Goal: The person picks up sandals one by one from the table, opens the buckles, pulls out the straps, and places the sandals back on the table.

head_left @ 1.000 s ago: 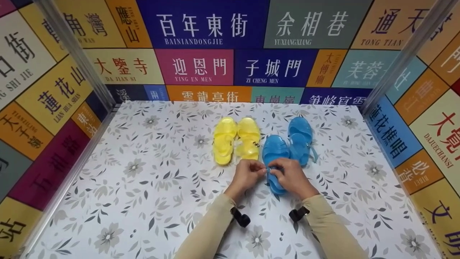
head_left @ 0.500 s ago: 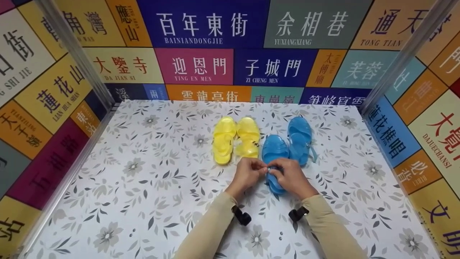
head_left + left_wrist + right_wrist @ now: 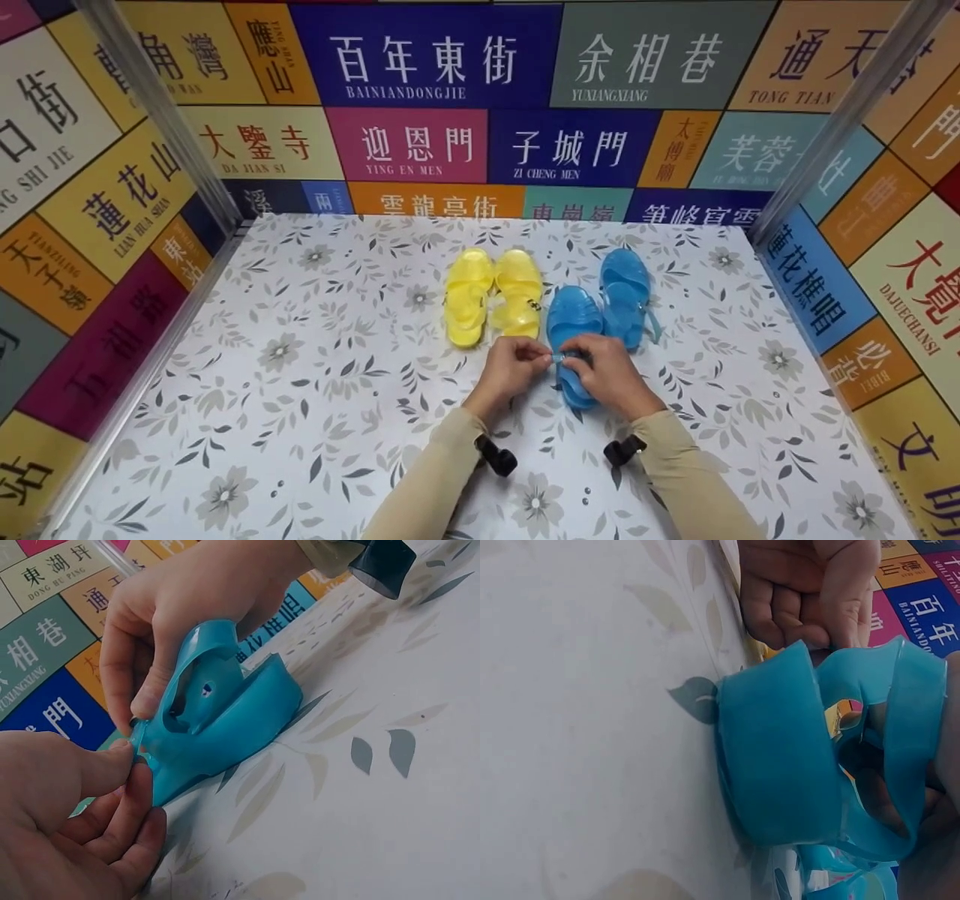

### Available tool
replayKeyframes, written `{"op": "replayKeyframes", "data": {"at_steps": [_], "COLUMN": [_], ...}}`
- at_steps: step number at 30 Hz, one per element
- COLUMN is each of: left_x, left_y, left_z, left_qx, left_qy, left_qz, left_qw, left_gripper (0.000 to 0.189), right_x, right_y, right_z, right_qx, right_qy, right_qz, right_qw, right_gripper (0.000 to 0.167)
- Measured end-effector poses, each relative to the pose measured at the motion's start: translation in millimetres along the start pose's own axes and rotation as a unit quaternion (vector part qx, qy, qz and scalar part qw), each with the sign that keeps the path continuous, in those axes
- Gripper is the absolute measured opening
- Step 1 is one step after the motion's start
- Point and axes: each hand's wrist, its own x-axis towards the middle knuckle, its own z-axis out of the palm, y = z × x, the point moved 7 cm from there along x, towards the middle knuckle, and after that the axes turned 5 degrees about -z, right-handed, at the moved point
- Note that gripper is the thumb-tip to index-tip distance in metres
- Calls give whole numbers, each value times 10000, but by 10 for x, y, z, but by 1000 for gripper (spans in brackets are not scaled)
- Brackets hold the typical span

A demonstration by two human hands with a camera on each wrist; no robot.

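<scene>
Sandal (image 3: 574,309), blue translucent jelly type, one piece: located directly under the grip, on the tabletop, toe pointing away from the person, heel toward them. Side strap (image 3: 138,739), same blue, thin: held in the grip at the sandal's left edge. Heel strap (image 3: 209,636), same blue: standing up over the heel, behind the grip.

Left hand (image 3: 514,369): thumb and fingertips pinching the side strap from the left. Right hand (image 3: 606,369): thumb and forefinger pinching at the same strap from the right, above the sandal. The two sets of fingertips just beside one another; exact contact between them too small to tell.

Second blue sandal (image 3: 625,286), matching: ahead and to the right of the grip, just beside the first, toe away from the person, a loose strap (image 3: 654,324) sticking out on its right side.

Yellow sandals (image 3: 466,334), one pair, jelly type: ahead and to the left of the grip, side by side, toes away; dark buckle (image 3: 534,305) on the right-hand one.

Tabletop (image 3: 315,420), white with grey floral print: beneath all footwear. Beige sleeves (image 3: 431,480) and black wrist bands (image 3: 496,456): behind the grip, one per arm.

Wall panels (image 3: 420,142), multicoloured, lettered: beyond the grip and to both sides.
</scene>
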Motion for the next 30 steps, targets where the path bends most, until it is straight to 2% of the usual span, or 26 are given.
{"op": "replayKeyframes", "data": {"at_steps": [21,30], "left_x": [-1,9], "left_y": [68,66], "left_z": [58,60], "left_qx": [279,368], "left_qy": [145,82], "left_qz": [456,330], "left_qw": [9985,9987], "left_gripper": [6,6], "right_x": [-12,3], "right_y": [-8,-10], "right_z": [12,11], "right_qx": [-5,-48], "right_qy": [-1,-73], "right_qz": [-72,-16], "right_qw": [10000,10000], "right_gripper": [16,16]}}
